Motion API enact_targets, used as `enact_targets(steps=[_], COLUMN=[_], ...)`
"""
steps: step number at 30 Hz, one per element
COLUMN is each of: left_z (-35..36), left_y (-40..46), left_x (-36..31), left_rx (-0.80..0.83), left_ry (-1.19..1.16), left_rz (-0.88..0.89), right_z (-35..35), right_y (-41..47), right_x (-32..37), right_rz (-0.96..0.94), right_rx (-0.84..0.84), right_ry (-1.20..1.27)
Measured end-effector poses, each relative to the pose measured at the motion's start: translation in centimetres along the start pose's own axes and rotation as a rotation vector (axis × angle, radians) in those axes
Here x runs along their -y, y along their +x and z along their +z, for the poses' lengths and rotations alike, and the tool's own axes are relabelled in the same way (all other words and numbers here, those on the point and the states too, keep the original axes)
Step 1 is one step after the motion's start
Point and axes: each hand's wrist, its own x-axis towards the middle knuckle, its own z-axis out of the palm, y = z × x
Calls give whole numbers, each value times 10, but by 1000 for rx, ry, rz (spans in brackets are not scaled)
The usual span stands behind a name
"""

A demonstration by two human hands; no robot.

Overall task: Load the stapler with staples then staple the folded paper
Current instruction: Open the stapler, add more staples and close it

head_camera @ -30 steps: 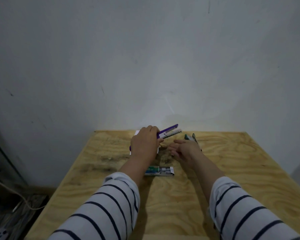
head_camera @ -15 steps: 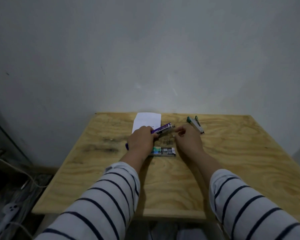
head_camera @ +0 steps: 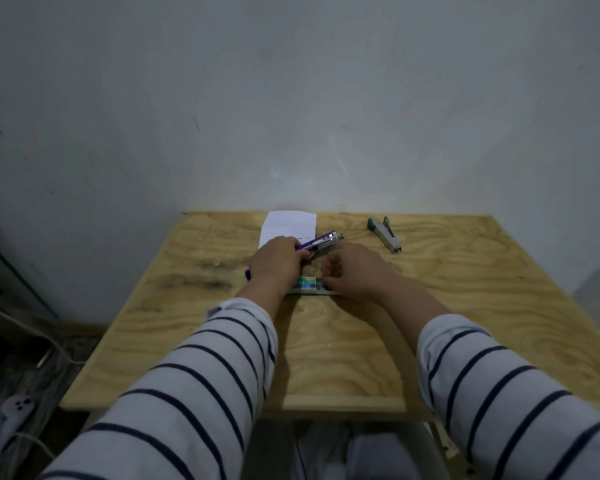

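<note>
My left hand (head_camera: 277,262) grips a purple stapler (head_camera: 321,241) whose metal front points to the right, just above the plywood table (head_camera: 447,306). A folded white paper (head_camera: 288,226) lies flat behind that hand, near the wall. My right hand (head_camera: 355,271) rests over the right end of a small green and blue staple box (head_camera: 307,284), fingers curled at it; whether they pinch anything is hidden. The box lies between my two hands.
A second stapler (head_camera: 385,234), green and metal, lies at the back right of the table. The wall stands close behind the table's far edge. Cables and a white power strip (head_camera: 16,410) lie on the floor at the left.
The purple stapler's top has come down from its raised, open position to lie closed and low. My right hand has drawn back from the stapler's front to the staple box.
</note>
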Motion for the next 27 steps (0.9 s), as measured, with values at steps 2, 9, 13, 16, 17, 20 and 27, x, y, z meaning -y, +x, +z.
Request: enact_targets(steps=[2,9,13,16,17,20,27], left_z=[1,1,0,0,0,-1,-1], left_y=[1,1,0,-1,-1,-1,-1], left_x=[1,0,-1,-1,-2,-3,-2], left_rx=[3,-2,-13,-18,-17,-11,-1], left_ry=[11,51,71,68,70,73,53], left_rz=[4,12,14,15,13,8,-3], right_z=[1,2,4,3,3,3,0], right_y=[1,-1,-4,-5,-6,-8,-10], right_x=[-1,6,12,14,14,14,11], right_rz=[-22,-129,-181,-196,-201,-209,-97], right_rx=[-18,-69,-113,-123,-125,-126,-114], right_ry=[-68,-398,-520,-549,-554,-541,-264])
